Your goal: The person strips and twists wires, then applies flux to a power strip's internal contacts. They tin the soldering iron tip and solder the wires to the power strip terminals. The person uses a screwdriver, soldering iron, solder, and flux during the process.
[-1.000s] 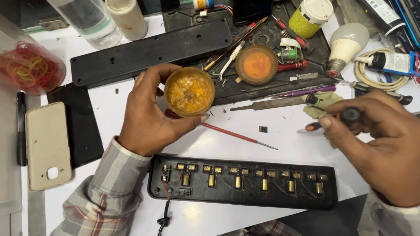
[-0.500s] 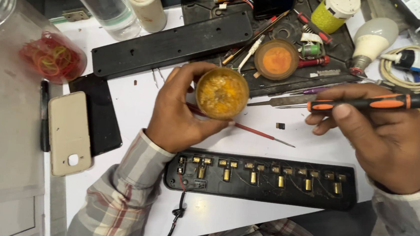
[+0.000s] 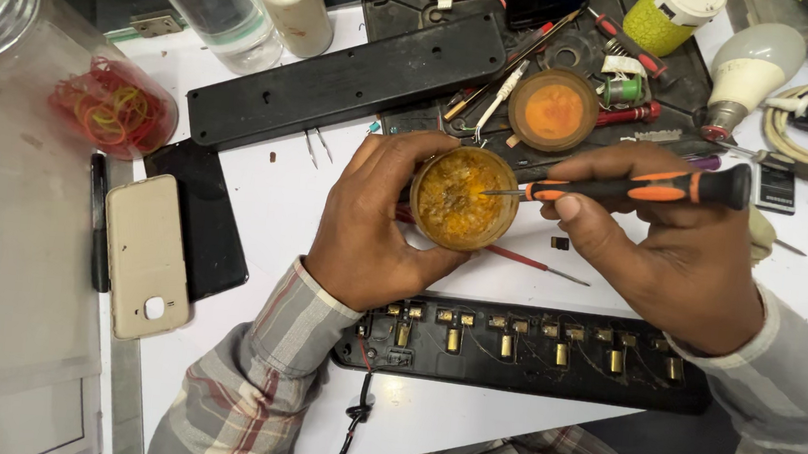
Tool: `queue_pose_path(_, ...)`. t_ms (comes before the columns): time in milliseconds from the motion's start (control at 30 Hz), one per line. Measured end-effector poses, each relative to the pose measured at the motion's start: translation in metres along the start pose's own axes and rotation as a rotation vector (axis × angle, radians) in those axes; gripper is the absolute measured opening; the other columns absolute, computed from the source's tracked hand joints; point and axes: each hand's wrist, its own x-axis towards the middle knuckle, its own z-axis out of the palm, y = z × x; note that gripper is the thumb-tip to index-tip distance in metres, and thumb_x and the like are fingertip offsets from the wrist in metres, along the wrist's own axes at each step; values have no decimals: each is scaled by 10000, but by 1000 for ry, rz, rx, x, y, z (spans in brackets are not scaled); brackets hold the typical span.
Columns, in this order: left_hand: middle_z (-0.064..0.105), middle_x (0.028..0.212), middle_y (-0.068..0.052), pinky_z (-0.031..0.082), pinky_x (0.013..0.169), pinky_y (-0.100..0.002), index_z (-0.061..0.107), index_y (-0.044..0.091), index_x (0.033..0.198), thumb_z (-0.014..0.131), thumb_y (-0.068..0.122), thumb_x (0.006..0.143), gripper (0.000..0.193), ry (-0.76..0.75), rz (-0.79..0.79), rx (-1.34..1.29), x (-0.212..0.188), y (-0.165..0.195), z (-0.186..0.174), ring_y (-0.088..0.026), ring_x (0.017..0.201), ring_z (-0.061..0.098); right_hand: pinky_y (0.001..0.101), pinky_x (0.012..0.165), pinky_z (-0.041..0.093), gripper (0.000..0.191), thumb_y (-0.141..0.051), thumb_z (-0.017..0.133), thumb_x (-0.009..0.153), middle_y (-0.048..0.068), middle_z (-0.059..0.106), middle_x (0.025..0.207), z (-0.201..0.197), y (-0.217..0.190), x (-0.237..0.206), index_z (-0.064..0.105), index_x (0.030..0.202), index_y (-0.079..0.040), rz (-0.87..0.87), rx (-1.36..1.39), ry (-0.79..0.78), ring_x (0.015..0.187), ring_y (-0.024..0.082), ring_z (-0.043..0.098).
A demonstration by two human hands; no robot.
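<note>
The left hand (image 3: 375,225) is closed around a small round tin (image 3: 465,197) of amber-yellow paste, fingers wrapped about its wall, holding it just above the white worktop (image 3: 271,207) with the open mouth facing up. The right hand (image 3: 667,248) grips a screwdriver (image 3: 638,189) with a black-and-orange handle, held nearly level; its metal tip reaches in over the tin's right rim and touches the paste. Near the person, below both hands, an opened black power strip base (image 3: 529,352) lies flat, showing a row of brass contacts and thin wiring, with its cord leaving at the left end. The strip's black cover (image 3: 338,83) lies well apart at the far side of the worktop, tilted slightly. A second round container with orange contents (image 3: 554,109) sits just beyond the tin. A thin red rod (image 3: 526,261) lies on the worktop under the tin. At the left edge lie a beige phone (image 3: 146,255), back up, and a clear jar of rubber bands (image 3: 111,103). A white bulb (image 3: 748,72) rests at the upper right.
</note>
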Motion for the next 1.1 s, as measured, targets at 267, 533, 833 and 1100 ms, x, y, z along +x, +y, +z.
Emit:
queue_pose_path(267,667,1286,-128,567,984,-401,578,52,1318,973,293,732,746,-1,9,6,1,1,0,-297,1175,656,241,755,569,187,-113,712,984,82,748,999,1,5,5,714,1120,15,-32,-144,-1,865,113,733)
queue_pose_path(533,669,1278,-125,573,973,-391,583,50,1307,976,293,731,738,1,0,10,0,2,-1,-291,1171,654,248,769,567,199,-118,726,972,80,752,1009,5,8,4,711,1122,12,-1,-83,7,871,116,714)
queue_pose_path(833,668,1281,-126,576,975,-389,585,47,1308,974,290,733,736,-1,-9,-2,1,3,-2,-290,1175,653,263,812,579,196,-116,744,980,88,758,1032,5,8,5,719,1125,15,-49,-134,6,916,130,732)
queue_pose_path(1100,667,1278,-131,571,996,-396,585,39,1310,975,286,726,745,0,-9,-7,0,4,-1,-294,1190,649,249,774,605,200,-106,727,976,94,751,1034,6,7,6,709,1125,25,-27,-82,-1,893,126,735)
